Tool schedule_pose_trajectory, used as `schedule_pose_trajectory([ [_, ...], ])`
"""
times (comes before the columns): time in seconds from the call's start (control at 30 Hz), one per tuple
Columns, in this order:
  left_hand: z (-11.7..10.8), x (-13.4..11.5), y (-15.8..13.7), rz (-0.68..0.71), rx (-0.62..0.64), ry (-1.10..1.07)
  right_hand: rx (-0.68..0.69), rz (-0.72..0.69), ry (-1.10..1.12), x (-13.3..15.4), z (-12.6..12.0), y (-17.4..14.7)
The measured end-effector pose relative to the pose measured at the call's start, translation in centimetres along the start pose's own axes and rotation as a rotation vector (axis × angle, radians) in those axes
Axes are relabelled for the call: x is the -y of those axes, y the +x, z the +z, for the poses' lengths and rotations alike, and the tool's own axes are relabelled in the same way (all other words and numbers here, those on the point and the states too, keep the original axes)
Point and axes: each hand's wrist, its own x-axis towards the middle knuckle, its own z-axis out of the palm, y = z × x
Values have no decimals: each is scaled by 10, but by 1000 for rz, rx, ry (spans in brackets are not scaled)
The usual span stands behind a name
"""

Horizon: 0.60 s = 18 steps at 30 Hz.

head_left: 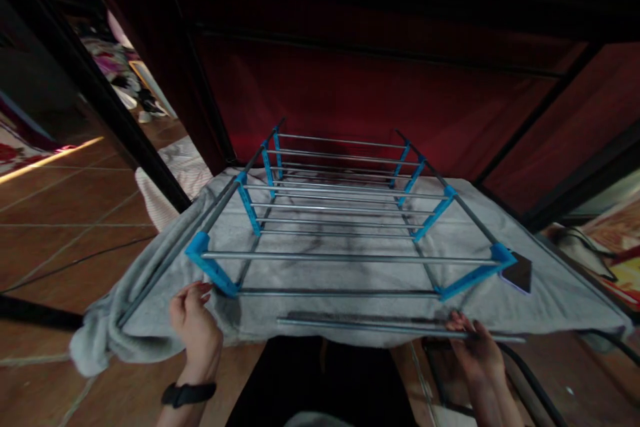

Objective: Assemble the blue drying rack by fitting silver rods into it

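Observation:
A rack of grey metal rods joined by blue plastic connectors stands on the grey blanket in front of me. My left hand, with a black band at the wrist, is beside the rack's near left connector. Its fingers are loosely bent and apart, and I see nothing in them. A loose metal rod lies crosswise along the blanket's near edge, in front of the rack. My right hand has its fingers bent around this rod near its right end, below the near right connector.
A grey blanket covers the low surface under the rack. A dark phone lies beside the near right connector. Behind the rack rises a dark red panel. At left are a striped cloth and a cable on the tiled floor.

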Motion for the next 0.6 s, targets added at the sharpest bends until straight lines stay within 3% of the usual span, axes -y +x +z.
schedule_pose_trajectory([
  [0.07,-10,8,-17,-116,46,-99,-1,6,-15,-1,-6,-7],
  [0.23,-17,5,-71,-432,386,-312,114,58,-9,-31,14,-20],
  [0.4,-6,2,-88,-655,377,-451,137,94,31,-69,43,-29],
  [0.47,-4,7,-80,-641,357,-454,128,127,-1,-75,50,-29],
  [0.6,-2,20,-58,-426,424,-267,68,136,-131,-72,51,-24],
])
